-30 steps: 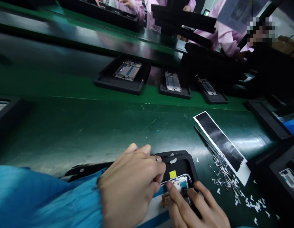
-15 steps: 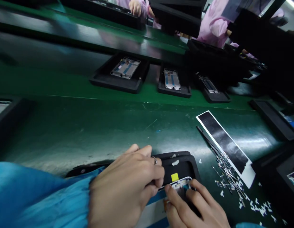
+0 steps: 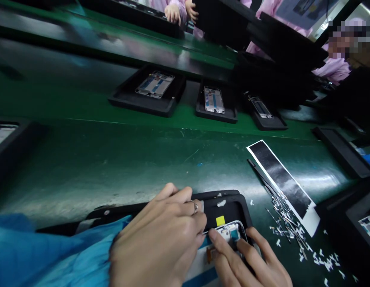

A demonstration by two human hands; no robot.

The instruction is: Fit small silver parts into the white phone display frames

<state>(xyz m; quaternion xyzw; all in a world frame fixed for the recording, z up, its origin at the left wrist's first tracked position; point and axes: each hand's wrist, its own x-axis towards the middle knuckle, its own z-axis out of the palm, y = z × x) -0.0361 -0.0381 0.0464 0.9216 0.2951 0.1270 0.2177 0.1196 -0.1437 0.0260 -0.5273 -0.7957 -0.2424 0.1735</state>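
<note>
A phone frame (image 3: 199, 265) with blue strips and an orange flex cable (image 3: 209, 255) lies in a black tray (image 3: 243, 207) just below me. My left hand (image 3: 162, 235), wearing a ring, is closed above the frame's left edge; thumb and fingertips meet in a pinch, and what is between them is hidden. My right hand (image 3: 241, 259) grips the frame's top end. Its index finger presses on the inside near the left edge, and other fingers sit at the right rim. Beside the frame's top edge, a yellow square (image 3: 220, 221) is stuck to the tray.
Right of the tray lie a black strip on white backing (image 3: 283, 179), a heap of thin dark strips (image 3: 288, 219) and white scraps (image 3: 328, 261). Farther back, three black trays (image 3: 215, 115) hold phone frames. Across the bench are co-workers in pink sleeves (image 3: 334, 69).
My right hand has shifted slightly right, uncovering more of the frame's top end. The left hand stays pinched at nearly the same spot. The view has tilted slightly.
</note>
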